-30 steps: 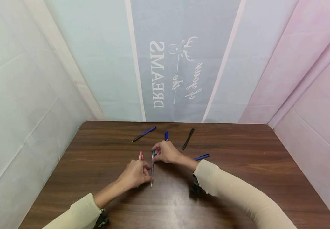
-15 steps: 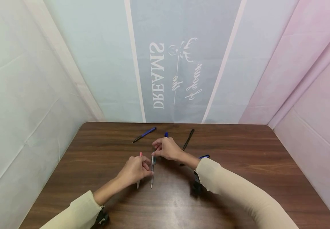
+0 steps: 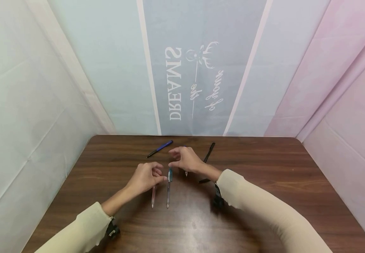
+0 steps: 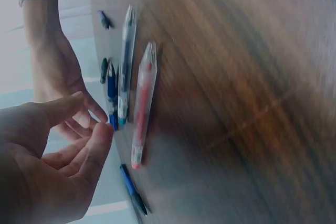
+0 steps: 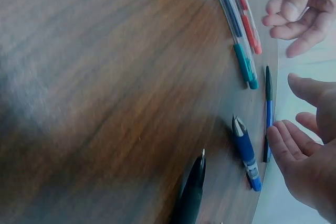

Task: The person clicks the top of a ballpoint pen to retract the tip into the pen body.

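My left hand (image 3: pixel 146 177) hovers over the red pen (image 4: pixel 143 103), its fingers loosely bent with nothing between them. Beside the red pen lies a clear pen with a teal cap (image 3: pixel 168 189), roughly parallel to it on the table. Just beyond that cap is my right hand (image 3: pixel 187 160), thumb and fingers apart and holding nothing. A blue pen with a silver tip (image 5: pixel 244 150) lies beneath the right hand, partly hidden in the head view. Both hands are clear of the pens in the wrist views.
On the brown wooden table (image 3: pixel 252 211), a blue-and-black pen (image 3: pixel 159 149) lies at the back left. A black pen (image 3: pixel 209 151) is at the back right. Another dark-tipped pen (image 3: pixel 204 181) lies mostly hidden under the right forearm. Fabric curtains (image 3: pixel 122 70) enclose the table's back and sides.
Both hands have let go of the teal-capped pen, which now lies beside the red one. The left hand has lifted back and away; the right has moved slightly farther toward the back.
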